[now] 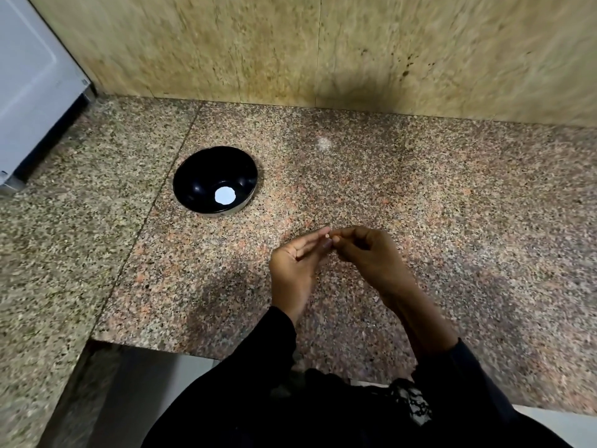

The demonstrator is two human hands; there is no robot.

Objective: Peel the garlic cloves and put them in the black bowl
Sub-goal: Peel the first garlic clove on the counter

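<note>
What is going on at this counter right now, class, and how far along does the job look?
A person stands at a speckled granite counter with both hands raised together above it. The right hand pinches a tiny pale piece, probably a garlic clove, at its fingertips, and the left hand meets it with straighter fingers. The black bowl sits apart to the left; it shows only a white round spot in its bottom, which may be a reflection. No clove can be made out in it.
</note>
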